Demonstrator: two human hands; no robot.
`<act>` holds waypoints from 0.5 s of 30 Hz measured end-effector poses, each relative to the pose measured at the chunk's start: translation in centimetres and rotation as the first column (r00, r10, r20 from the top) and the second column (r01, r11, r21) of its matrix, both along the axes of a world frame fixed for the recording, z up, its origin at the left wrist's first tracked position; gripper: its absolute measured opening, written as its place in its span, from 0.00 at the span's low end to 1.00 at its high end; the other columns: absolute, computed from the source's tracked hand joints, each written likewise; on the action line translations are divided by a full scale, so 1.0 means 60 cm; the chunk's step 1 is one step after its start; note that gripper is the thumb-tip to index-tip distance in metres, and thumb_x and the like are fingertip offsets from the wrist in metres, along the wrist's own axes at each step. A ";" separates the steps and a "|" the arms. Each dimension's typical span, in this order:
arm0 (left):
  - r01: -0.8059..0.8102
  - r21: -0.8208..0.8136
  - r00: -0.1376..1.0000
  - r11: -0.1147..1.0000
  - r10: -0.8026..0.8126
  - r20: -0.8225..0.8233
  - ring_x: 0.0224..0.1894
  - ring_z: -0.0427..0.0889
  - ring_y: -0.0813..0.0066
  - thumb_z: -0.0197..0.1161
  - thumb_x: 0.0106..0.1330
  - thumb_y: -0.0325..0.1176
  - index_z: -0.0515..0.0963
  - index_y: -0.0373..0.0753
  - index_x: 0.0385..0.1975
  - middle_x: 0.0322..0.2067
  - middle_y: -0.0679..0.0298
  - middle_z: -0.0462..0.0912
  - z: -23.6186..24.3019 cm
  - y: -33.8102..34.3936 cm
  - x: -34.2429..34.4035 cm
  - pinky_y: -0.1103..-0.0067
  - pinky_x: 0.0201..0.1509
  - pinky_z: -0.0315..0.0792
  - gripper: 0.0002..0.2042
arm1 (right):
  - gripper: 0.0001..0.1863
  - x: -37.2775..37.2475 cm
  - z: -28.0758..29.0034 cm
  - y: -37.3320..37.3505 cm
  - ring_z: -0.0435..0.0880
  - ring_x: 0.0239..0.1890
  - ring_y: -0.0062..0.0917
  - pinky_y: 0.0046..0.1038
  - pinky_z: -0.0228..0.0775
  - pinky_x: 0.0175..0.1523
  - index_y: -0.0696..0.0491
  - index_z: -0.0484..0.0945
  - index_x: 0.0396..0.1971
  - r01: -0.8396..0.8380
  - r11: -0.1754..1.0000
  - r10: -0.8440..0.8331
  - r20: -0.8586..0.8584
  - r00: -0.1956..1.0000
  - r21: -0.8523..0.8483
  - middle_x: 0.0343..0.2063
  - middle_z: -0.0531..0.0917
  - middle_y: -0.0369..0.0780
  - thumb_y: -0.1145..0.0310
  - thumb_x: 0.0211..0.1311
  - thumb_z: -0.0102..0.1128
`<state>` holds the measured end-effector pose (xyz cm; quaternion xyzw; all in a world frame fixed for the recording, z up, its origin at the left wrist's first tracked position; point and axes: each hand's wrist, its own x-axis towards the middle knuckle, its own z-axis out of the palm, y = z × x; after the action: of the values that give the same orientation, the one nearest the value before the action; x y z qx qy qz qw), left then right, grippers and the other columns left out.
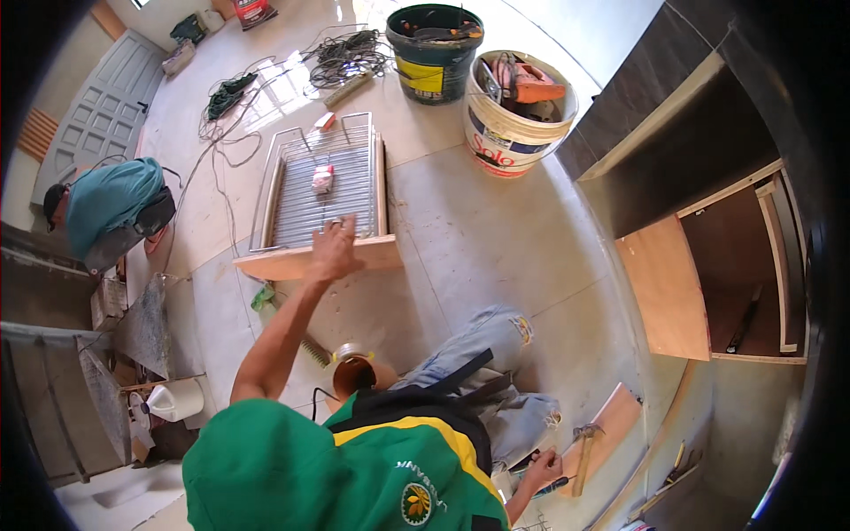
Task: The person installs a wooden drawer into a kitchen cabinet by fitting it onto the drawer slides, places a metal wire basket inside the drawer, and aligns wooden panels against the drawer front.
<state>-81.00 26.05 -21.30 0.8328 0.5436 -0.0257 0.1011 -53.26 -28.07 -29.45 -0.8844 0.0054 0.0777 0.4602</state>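
My left hand (335, 254) reaches forward, fingers spread, over the wooden front board (376, 254) of a shallow drawer. Its fingertips are at the near end of the wire rack (297, 199) lying in that drawer. A small red and white packet (323, 180) rests on the wires beyond them. Low on the right, my right hand (544, 469) is closed in a pinch beside my knee; what its fingers hold is too small to tell. A dark tool handle with teal (552, 487) shows against this hand. Close by, a hammer (582, 456) lies on a wooden board (617, 414).
Two tool buckets, one dark green (434, 66) and one white (509, 133), stand at the far side. Cables (350, 60) trail across the tiled floor. A low cabinet with an open wooden door (664, 288) is on the right. Another person (119, 208) bends over at left.
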 end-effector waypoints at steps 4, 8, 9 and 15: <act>-0.050 -0.174 0.969 0.984 0.006 -0.246 0.57 0.71 0.50 0.74 0.44 0.42 0.69 0.39 0.52 0.49 0.50 0.77 -0.081 0.035 -0.106 0.55 0.57 0.64 0.33 | 0.18 -0.018 0.011 -0.025 0.70 0.14 0.16 0.18 0.56 0.16 0.58 0.69 0.19 0.048 0.999 -0.048 0.009 0.999 0.016 0.13 0.72 0.35 0.64 0.66 0.55; -0.071 0.088 0.997 0.994 0.068 0.043 0.43 0.78 0.51 0.73 0.44 0.40 0.75 0.38 0.37 0.34 0.52 0.81 -0.167 0.049 -0.151 0.60 0.51 0.68 0.21 | 0.20 -0.031 -0.004 -0.034 0.66 0.09 0.16 0.19 0.54 0.13 0.56 0.67 0.15 0.000 0.993 -0.012 0.096 0.995 0.120 0.09 0.70 0.35 0.64 0.67 0.53; -0.037 0.101 0.998 0.994 0.031 0.058 0.39 0.81 0.53 0.72 0.46 0.39 0.78 0.39 0.32 0.30 0.53 0.82 -0.171 0.058 -0.150 0.62 0.46 0.71 0.16 | 0.20 -0.034 -0.009 -0.038 0.66 0.09 0.16 0.19 0.54 0.13 0.56 0.66 0.15 -0.023 0.992 0.010 0.105 0.994 0.128 0.09 0.69 0.34 0.64 0.67 0.53; 0.050 0.135 0.992 0.990 -0.064 0.106 0.31 0.83 0.54 0.70 0.48 0.36 0.81 0.40 0.21 0.24 0.54 0.82 -0.160 0.046 -0.120 0.65 0.36 0.75 0.08 | 0.20 -0.025 -0.054 -0.070 0.67 0.10 0.16 0.20 0.54 0.13 0.56 0.66 0.15 -0.081 0.996 0.086 0.230 0.969 -0.030 0.10 0.70 0.35 0.65 0.67 0.53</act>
<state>-88.23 28.78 -30.91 0.8530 0.5138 0.0535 0.0747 -54.75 -32.28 -32.68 -0.8915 -0.0846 -0.0066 0.4449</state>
